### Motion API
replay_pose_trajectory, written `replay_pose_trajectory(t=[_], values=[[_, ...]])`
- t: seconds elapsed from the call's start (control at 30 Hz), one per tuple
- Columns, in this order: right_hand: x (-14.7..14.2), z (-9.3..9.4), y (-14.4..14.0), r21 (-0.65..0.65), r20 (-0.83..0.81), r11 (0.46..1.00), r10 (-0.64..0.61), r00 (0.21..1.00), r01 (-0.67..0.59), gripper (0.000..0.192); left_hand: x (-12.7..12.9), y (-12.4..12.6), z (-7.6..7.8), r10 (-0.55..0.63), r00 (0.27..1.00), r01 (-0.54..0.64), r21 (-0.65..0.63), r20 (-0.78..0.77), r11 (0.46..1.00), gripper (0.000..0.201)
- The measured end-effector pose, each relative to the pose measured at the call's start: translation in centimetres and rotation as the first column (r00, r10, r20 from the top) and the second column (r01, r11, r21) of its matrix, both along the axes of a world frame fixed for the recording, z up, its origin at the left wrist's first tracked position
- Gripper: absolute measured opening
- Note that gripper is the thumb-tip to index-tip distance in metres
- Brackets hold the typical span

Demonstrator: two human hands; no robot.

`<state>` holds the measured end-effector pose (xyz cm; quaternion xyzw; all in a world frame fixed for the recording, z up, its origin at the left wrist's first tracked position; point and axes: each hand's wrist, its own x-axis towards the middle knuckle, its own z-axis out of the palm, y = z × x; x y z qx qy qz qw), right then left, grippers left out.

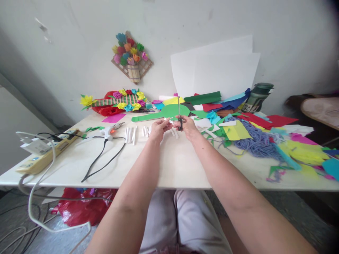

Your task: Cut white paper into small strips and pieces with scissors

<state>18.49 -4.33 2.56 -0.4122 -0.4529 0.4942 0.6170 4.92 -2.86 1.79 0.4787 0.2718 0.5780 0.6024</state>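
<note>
My right hand [187, 126] is closed round the dark handles of a pair of scissors [179, 106], whose blades point away from me, up toward the wall. Just left of it, my left hand [159, 129] pinches a small white paper roll [168, 120]. Both hands are over the middle of the table, nearly touching. Several short white rolls [130, 135] lie in a group left of my left hand, and a few more are partly hidden around my hands. Behind the hands lies a flat green guitar-shaped piece [171, 111].
A glue gun [108, 132] with a looping black cord and a power strip [47, 153] occupy the left side. Coloured paper scraps [238, 130] and purple yarn [258, 141] cover the right, near a green bottle [258, 97]. A flower-decorated craft [116, 102] lies at the back left.
</note>
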Motion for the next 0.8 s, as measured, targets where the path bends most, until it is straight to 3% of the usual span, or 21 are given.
replay_pose_trajectory(t=[0.13, 0.27, 0.4, 0.8], values=[[0.5, 0.1, -0.3, -0.007, 0.054, 0.999, 0.045, 0.998, -0.045, 0.037, -0.4, 0.4, -0.1, 0.061, 0.998, -0.061, -0.02, 0.02, 0.998, 0.03], [1.2, 0.2, -0.5, -0.011, 0.211, 0.997, 0.074, 0.975, -0.073, 0.034, -0.8, 0.9, -0.2, 0.11, 0.993, -0.11, -0.027, 0.028, 0.994, 0.034], [1.5, 0.2, -0.8, -0.049, 0.366, 0.989, 0.151, 0.918, -0.143, 0.033, -1.2, 1.1, -0.3, 0.126, 0.991, -0.124, -0.061, 0.038, 0.99, 0.034], [2.4, 1.0, -1.5, -0.152, 0.584, 0.92, 0.378, 0.719, -0.36, 0.037, -1.8, 1.9, -0.5, 0.21, 0.954, -0.168, -0.202, 0.212, 0.965, 0.023]])
